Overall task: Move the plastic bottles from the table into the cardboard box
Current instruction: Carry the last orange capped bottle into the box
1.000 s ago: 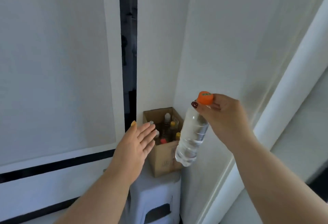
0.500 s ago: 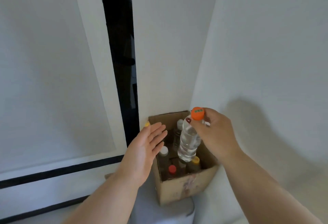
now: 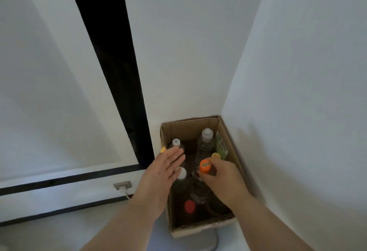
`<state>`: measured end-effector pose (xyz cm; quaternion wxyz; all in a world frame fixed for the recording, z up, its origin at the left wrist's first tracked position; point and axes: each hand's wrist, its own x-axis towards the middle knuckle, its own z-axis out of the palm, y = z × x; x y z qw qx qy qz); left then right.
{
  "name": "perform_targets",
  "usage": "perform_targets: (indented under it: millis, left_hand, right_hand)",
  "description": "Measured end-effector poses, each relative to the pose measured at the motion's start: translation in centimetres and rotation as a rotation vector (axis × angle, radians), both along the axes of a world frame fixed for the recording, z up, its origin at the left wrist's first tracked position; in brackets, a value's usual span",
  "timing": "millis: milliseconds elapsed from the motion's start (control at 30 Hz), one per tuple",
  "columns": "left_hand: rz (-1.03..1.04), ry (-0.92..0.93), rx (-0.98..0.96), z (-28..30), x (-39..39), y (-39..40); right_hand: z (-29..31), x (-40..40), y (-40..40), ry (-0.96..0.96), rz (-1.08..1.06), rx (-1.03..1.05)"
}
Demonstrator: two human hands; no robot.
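Right hand (image 3: 222, 181) pinches the orange-capped bottle (image 3: 200, 187) by its neck, upright and mostly down inside the box (image 3: 200, 229) among several bottles already standing there; left hand (image 3: 160, 173) hovers flat and empty over the box's left wall; release remains, counter out of view.

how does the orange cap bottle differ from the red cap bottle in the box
The orange cap bottle is gripped at its neck by the right hand; the red cap bottle stands untouched. The orange cap bottle sits mid-box with its cap higher; the red cap bottle is nearer the front wall of the box, cap lower. Both stand upright inside the box.
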<state>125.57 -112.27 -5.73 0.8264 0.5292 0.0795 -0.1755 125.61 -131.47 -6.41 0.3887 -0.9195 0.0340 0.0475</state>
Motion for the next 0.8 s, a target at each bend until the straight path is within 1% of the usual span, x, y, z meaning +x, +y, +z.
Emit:
perform_targets:
  millis: [167,333,533,800]
  left_hand:
    - [0.031,0.053,-0.001,-0.9,0.5,0.4]
    - [0.035,0.07,-0.005,-1.3,0.3,0.5]
    - [0.044,0.092,-0.002,-1.2,0.2,0.4]
    - [0.043,0.089,0.007,-1.0,-0.2,0.4]
  right_hand:
    - [-1.9,0.2,-0.5,0.12,0.044,-0.127]
    - [-2.9,0.0,-0.8,0.171,0.109,-0.267]
    - [-3.0,0.5,-0.3,0.186,0.134,-0.328]
    - [-3.0,0.7,-0.3,0.172,0.124,-0.292]
